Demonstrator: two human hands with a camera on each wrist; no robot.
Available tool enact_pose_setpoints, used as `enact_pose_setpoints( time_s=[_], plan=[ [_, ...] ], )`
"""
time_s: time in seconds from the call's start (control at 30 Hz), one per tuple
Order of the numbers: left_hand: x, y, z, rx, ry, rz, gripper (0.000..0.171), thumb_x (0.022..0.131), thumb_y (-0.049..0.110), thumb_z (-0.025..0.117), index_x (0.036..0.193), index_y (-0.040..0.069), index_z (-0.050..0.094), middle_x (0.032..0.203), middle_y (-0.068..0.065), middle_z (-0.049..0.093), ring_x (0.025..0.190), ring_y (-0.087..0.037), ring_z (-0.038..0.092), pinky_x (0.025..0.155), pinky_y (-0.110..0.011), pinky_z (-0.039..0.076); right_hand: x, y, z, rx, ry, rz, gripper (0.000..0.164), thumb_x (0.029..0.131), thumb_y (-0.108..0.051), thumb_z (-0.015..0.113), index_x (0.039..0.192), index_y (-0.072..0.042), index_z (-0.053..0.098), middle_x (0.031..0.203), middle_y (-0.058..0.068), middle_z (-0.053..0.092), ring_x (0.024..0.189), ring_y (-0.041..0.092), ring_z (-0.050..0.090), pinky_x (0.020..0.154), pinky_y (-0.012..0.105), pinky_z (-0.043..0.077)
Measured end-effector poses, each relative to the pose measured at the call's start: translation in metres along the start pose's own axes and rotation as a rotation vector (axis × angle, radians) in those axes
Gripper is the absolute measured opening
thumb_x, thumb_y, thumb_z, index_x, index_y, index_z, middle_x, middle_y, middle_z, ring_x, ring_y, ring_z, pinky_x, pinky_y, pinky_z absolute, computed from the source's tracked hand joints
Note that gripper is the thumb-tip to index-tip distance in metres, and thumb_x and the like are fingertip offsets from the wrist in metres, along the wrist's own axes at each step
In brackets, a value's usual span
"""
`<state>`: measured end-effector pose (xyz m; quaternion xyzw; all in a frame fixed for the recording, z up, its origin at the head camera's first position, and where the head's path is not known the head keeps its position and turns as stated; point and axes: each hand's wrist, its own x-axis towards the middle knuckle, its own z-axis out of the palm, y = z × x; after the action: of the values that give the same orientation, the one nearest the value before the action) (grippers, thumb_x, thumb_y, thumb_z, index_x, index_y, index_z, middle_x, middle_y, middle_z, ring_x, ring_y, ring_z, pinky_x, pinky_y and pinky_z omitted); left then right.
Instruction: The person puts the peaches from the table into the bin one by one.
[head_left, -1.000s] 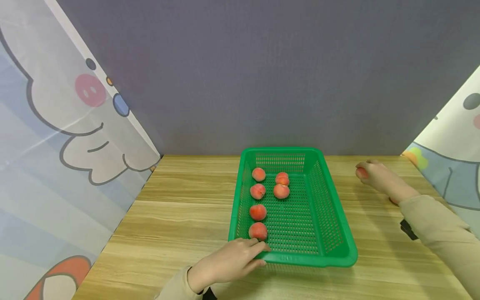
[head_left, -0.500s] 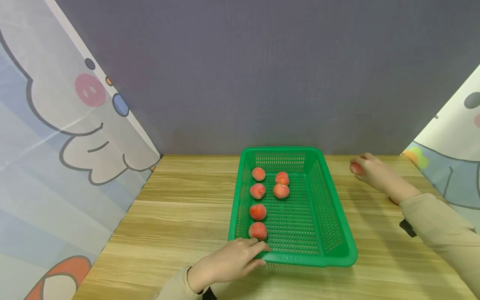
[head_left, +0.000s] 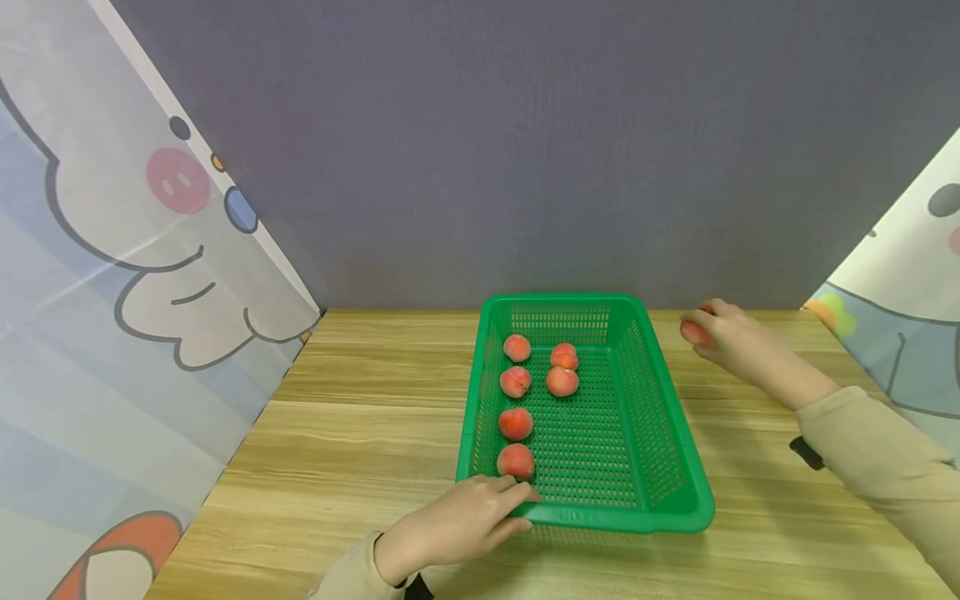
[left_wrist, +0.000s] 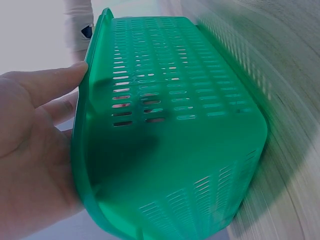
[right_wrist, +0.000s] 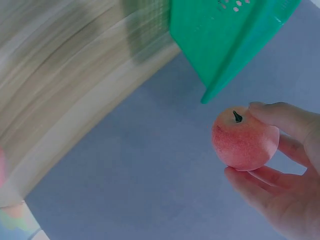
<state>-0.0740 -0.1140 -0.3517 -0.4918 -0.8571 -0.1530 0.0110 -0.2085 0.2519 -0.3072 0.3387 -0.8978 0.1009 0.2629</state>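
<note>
My left hand point(head_left: 461, 521) grips the near rim of a green plastic basket point(head_left: 600, 518) at its left corner. In the left wrist view, the thumb point(left_wrist: 60, 82) lies on the outer side of the rim and the other fingers pass behind it. Inside the basket, several peaches point(head_left: 515, 424) form a column along the left wall, and two more point(head_left: 562, 382) sit beside them toward the back. Right of the basket, my right hand point(head_left: 742, 346) holds another peach point(right_wrist: 245, 140) in the air between thumb and fingertips, its short dark stem showing.
The basket stands on a wood-grain table point(head_left: 360, 433) against a grey back panel point(head_left: 480, 150). Cartoon-printed sheets hang on the left point(head_left: 97, 250) and right. At the left edge of the right wrist view is a blurred pink patch point(right_wrist: 2, 167), only partly shown.
My right hand has carried its peach left and slightly upward, closer to the basket's far right corner. The left hand, the basket and the peaches in it have stayed put.
</note>
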Motion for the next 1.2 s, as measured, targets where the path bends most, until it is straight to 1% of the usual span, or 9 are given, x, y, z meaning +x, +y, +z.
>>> enact_pose_setpoints(
  time_s=[0.17, 0.3, 0.47, 0.57, 0.7, 0.8, 0.97, 1.1, 1.2],
  plan=[
    [0.0, -0.001, 0.0, 0.005, 0.002, -0.003, 0.023, 0.087, 0.023, 0.057, 0.108, 0.014, 0.053, 0.086, 0.007, 0.055, 0.076, 0.001, 0.051, 0.07, -0.018, 0.043, 0.007, -0.009, -0.004, 0.001, -0.008, -0.018, 0.04, 0.053, 0.008, 0.077, 0.089, 0.005, 0.061, 0.082, 0.022, 0.052, 0.068, 0.035, 0.053, 0.057, 0.044, 0.046],
    [0.0, 0.0, 0.0, 0.004, -0.001, -0.003, 0.024, 0.087, 0.023, 0.057, 0.108, 0.014, 0.053, 0.086, 0.007, 0.056, 0.076, 0.0, 0.051, 0.07, -0.018, 0.043, 0.012, -0.02, -0.008, 0.006, -0.024, -0.03, 0.04, 0.053, 0.01, 0.076, 0.089, 0.003, 0.061, 0.083, 0.02, 0.052, 0.07, 0.032, 0.052, 0.056, 0.042, 0.046],
    [0.0, 0.0, -0.001, 0.004, -0.006, -0.005, 0.023, 0.087, 0.023, 0.057, 0.108, 0.014, 0.053, 0.086, 0.007, 0.055, 0.075, 0.0, 0.051, 0.07, -0.019, 0.043, 0.02, -0.032, -0.011, -0.003, 0.009, -0.11, 0.045, 0.051, 0.011, 0.076, 0.092, 0.002, 0.06, 0.083, 0.019, 0.052, 0.068, 0.031, 0.051, 0.054, 0.039, 0.046],
    [0.001, 0.0, -0.001, 0.007, -0.004, -0.003, 0.023, 0.087, 0.023, 0.057, 0.108, 0.013, 0.054, 0.086, 0.007, 0.055, 0.075, 0.0, 0.051, 0.07, -0.018, 0.043, 0.024, -0.039, -0.012, -0.007, 0.03, -0.151, 0.049, 0.05, 0.01, 0.077, 0.095, 0.003, 0.059, 0.085, 0.02, 0.052, 0.069, 0.032, 0.052, 0.054, 0.039, 0.047],
    [0.0, -0.001, -0.001, 0.007, -0.001, 0.002, 0.023, 0.086, 0.023, 0.057, 0.107, 0.013, 0.054, 0.085, 0.006, 0.056, 0.074, 0.0, 0.051, 0.07, -0.018, 0.043, 0.028, -0.048, -0.014, -0.014, 0.012, -0.161, 0.05, 0.048, 0.01, 0.079, 0.094, 0.002, 0.058, 0.09, 0.022, 0.053, 0.073, 0.034, 0.053, 0.053, 0.038, 0.048],
    [0.0, -0.001, 0.0, 0.008, 0.006, 0.007, 0.023, 0.086, 0.023, 0.058, 0.107, 0.013, 0.054, 0.085, 0.006, 0.055, 0.073, 0.0, 0.051, 0.069, -0.017, 0.043, 0.031, -0.054, -0.014, -0.017, 0.002, -0.178, 0.049, 0.048, 0.01, 0.079, 0.091, 0.001, 0.058, 0.091, 0.022, 0.053, 0.073, 0.033, 0.053, 0.052, 0.035, 0.047],
    [0.0, -0.001, 0.0, 0.007, 0.016, 0.011, 0.023, 0.086, 0.022, 0.058, 0.106, 0.013, 0.054, 0.084, 0.006, 0.055, 0.073, 0.0, 0.051, 0.069, -0.017, 0.043, 0.037, -0.062, -0.014, 0.002, 0.01, -0.241, 0.048, 0.048, 0.013, 0.076, 0.09, -0.001, 0.057, 0.087, 0.016, 0.051, 0.069, 0.027, 0.052, 0.049, 0.029, 0.045],
    [0.0, -0.001, 0.0, 0.007, 0.016, 0.012, 0.023, 0.086, 0.023, 0.058, 0.106, 0.013, 0.054, 0.085, 0.006, 0.056, 0.074, 0.0, 0.051, 0.069, -0.017, 0.043, 0.042, -0.068, -0.012, 0.019, 0.021, -0.294, 0.042, 0.053, 0.014, 0.07, 0.089, -0.002, 0.056, 0.082, 0.011, 0.048, 0.065, 0.022, 0.048, 0.048, 0.028, 0.042],
    [0.0, 0.0, 0.0, 0.003, 0.012, 0.01, 0.023, 0.087, 0.023, 0.057, 0.107, 0.013, 0.054, 0.085, 0.007, 0.056, 0.074, 0.001, 0.051, 0.07, -0.016, 0.043, 0.047, -0.073, -0.011, 0.018, 0.024, -0.326, 0.036, 0.056, 0.014, 0.068, 0.086, -0.002, 0.055, 0.079, 0.009, 0.047, 0.063, 0.02, 0.044, 0.048, 0.026, 0.04]
  ],
)
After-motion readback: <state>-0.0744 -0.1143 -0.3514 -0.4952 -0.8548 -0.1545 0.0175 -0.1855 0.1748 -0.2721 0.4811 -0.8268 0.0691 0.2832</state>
